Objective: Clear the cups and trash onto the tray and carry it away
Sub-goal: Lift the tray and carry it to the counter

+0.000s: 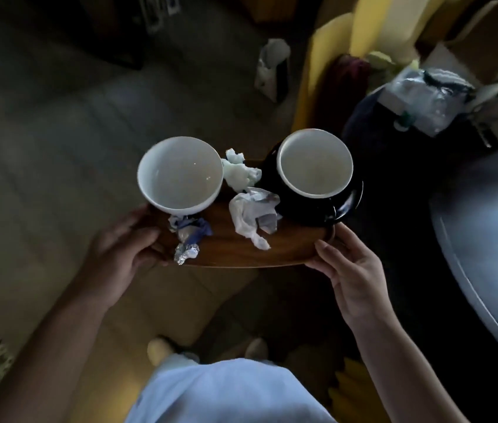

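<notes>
from the head view, the loading looks done: the wooden tray (235, 254) carries a white cup (180, 174) on its left, a black cup (315, 163) on a dark saucer (345, 206) on its right, and between them crumpled tissue (252, 213), a pale wad (240, 172) and a foil wrapper (186, 244). the left hand (119, 248) grips the tray's left end, thumb curled on top; the right hand (354, 276) holds the right end, fingers underneath. the tray is in the air above the floor — only the carrying away seems left. just to the right is a round table edge (467, 239), with a yellow chair (324, 65) and a white bag (272, 68) ahead — things to steer round.
</notes>
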The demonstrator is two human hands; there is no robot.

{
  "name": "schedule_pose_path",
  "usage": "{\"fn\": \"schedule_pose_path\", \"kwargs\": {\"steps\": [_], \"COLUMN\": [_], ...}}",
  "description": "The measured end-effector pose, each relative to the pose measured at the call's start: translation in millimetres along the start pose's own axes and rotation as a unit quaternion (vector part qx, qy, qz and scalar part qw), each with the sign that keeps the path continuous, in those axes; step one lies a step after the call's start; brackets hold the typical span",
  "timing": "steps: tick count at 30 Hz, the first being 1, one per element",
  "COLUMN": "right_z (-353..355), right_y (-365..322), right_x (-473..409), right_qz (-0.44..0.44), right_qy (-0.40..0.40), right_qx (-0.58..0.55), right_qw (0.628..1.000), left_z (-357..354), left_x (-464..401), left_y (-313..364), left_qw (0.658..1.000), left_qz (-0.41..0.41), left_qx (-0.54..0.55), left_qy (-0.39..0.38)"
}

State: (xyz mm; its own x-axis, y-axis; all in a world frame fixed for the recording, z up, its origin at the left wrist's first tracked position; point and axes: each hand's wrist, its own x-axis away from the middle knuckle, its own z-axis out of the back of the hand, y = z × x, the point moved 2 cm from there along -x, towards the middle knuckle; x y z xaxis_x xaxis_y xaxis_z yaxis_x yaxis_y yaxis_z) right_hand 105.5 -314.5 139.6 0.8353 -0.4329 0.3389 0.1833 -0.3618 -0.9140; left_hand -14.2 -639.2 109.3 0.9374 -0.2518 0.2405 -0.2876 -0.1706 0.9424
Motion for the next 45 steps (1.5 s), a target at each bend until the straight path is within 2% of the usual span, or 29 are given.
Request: {"fn": "schedule_pose_path", "kwargs": {"steps": [12, 17, 21, 29, 33, 35, 41, 43, 45], "right_z": [-285.5, -391.9, -475.8, -652.2, -737.7, -776.0, -867.1, -889.2, -906.6], "right_y": [58.8, 80.0, 102.0, 145.8, 159.5, 171.7, 219.4, 234.9, 250.1], "right_x": [-6.0, -11.1, -19.2, -19.4, -5.2, 6.1, 71.9, 103.5, 137.8], "right_qz": [-0.010, -0.022, -0.039, -0.060, -0.056, -0.050, -0.046, -0.054, -0.057], "right_qy": [-0.159, -0.269, -0.356, -0.519, -0.605, -0.645, -0.740, -0.759, -0.773], "right_qx": [0.048, 0.081, 0.112, 0.187, 0.213, 0.225, 0.265, 0.272, 0.271], "right_qw": [0.986, 0.960, 0.927, 0.832, 0.765, 0.729, 0.616, 0.590, 0.571], "left_z": [252.2, 325.3, 384.5, 460.9, 485.3, 493.0, 510.0, 514.3, 518.8], "left_x": [62.5, 101.9, 127.6, 162.6, 179.9, 192.4, 253.8, 277.6, 301.4], "left_y": [79.2, 98.1, 90.7, 84.3, 90.7, 95.1, 100.1, 96.0, 93.8], "left_qw": [0.977, 0.950, 0.923, 0.846, 0.802, 0.778, 0.667, 0.624, 0.599], "left_qz": [-0.087, -0.134, -0.120, -0.141, -0.174, -0.192, -0.207, -0.225, -0.229], "left_qx": [0.026, 0.089, 0.103, 0.126, 0.182, 0.176, 0.188, 0.209, 0.204], "left_qy": [0.193, 0.267, 0.351, 0.499, 0.541, 0.571, 0.691, 0.718, 0.740]}}
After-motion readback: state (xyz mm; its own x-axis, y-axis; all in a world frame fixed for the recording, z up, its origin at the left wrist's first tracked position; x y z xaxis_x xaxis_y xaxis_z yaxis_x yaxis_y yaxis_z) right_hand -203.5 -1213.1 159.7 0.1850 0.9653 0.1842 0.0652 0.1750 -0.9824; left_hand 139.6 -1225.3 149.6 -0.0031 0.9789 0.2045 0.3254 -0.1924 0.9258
